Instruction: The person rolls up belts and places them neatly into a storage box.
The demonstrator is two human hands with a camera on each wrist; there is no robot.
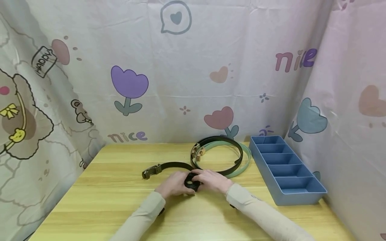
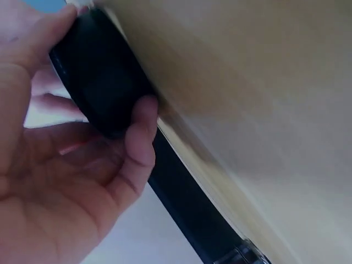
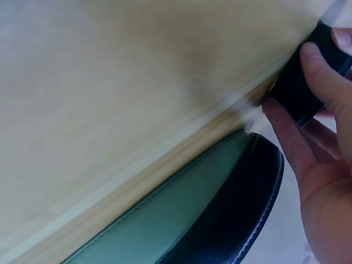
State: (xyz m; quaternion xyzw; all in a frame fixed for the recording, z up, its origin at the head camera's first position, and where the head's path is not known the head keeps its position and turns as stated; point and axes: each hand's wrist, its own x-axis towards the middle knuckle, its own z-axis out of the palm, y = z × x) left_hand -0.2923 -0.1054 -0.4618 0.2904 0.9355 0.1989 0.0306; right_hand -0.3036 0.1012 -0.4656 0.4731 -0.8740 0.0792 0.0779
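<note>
A black belt lies on the table, partly wound into a tight coil standing on its edge. Its free end runs out to the left and ends in a metal buckle. My left hand grips the coil from the left, its fingers and thumb curled around the rolled strap. From the right, my right hand holds the same coil, fingers bent against its side. Behind the right hand lie a looped black belt and a looped green belt, their buckles side by side at the left.
A blue divided box with several compartments stands at the right of the wooden table. Printed curtains hang behind the table and along both sides.
</note>
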